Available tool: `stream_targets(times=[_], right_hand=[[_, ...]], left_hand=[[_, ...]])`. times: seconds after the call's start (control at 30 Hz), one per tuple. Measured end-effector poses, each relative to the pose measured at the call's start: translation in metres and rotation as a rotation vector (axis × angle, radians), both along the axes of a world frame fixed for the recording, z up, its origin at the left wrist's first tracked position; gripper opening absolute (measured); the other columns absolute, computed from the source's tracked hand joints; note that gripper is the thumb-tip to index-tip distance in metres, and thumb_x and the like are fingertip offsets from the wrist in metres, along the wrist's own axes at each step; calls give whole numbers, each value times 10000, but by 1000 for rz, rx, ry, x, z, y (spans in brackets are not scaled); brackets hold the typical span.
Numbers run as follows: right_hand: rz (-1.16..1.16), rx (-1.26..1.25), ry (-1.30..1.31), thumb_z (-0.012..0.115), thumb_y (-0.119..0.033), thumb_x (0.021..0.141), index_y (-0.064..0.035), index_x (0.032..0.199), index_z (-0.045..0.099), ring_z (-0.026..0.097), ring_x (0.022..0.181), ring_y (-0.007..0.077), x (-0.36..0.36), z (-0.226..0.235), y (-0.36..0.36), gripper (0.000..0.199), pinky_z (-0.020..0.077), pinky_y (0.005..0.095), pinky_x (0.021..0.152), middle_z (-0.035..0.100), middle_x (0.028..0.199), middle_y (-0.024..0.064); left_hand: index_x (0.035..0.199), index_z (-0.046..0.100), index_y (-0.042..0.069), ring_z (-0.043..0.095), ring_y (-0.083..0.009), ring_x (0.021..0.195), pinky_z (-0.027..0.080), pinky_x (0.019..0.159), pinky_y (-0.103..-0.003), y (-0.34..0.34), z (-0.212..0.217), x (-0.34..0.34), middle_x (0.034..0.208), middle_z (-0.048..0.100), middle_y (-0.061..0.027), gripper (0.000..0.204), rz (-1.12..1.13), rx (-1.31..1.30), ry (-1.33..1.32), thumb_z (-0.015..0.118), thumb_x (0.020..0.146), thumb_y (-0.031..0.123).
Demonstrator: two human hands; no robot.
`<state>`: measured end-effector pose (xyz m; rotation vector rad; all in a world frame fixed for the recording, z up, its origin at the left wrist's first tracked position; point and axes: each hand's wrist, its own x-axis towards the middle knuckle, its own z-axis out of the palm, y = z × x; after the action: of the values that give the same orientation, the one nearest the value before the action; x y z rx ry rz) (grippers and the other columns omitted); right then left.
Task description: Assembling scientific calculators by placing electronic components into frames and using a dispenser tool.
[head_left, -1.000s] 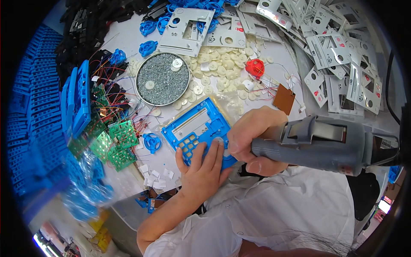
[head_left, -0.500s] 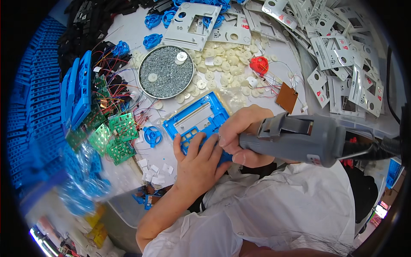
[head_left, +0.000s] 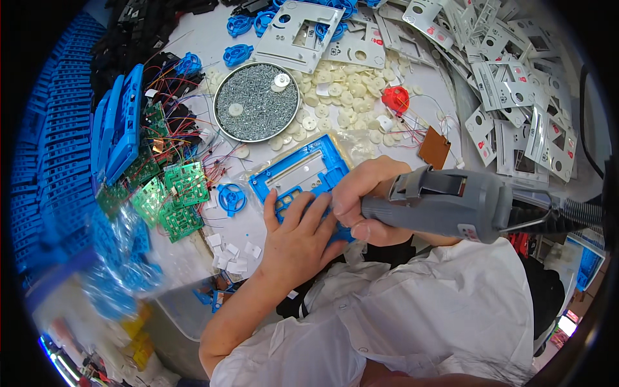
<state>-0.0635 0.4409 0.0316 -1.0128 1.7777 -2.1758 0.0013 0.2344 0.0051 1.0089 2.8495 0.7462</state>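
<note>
A blue plastic casing (head_left: 335, 169) with a long slot and small square openings lies on a clear plastic bag in front of me. My left hand (head_left: 298, 235) rests on its near left part, fingers spread over the openings and thumb along the near edge. In my right hand (head_left: 369, 200) is a grey electric screwdriver (head_left: 438, 208), held level with its body pointing right. Its tip is hidden behind my fingers, close to the casing's right side. Whether the tip touches a screw cannot be seen.
A round tray (head_left: 217, 97) of small screws stands beyond the casing, amid cream plastic discs (head_left: 348, 97). Green circuit boards (head_left: 184, 184) with wires lie left, near stacked blue casings (head_left: 122, 129). White panels (head_left: 503, 87) pile up at right. A red part (head_left: 395, 100) sits by a brown plate (head_left: 434, 147).
The whole view has shifted slightly, moving the tray and casing a little to the right in the picture. Both hands keep nearly the same places on and beside the casing.
</note>
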Motion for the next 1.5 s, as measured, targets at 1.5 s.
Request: stream_targets(times=[1.5], right_hand=[[162,37,-90,754,-61,786,-61,1066,652,623,648,151,-9,13,10,297,492,304,600,651,816,45]], left_hand=[[1152,723,157,570,-306,1128,314,1050,-541,-34,9,26,1216,643,-83,381,235,194,95,741,774,118]])
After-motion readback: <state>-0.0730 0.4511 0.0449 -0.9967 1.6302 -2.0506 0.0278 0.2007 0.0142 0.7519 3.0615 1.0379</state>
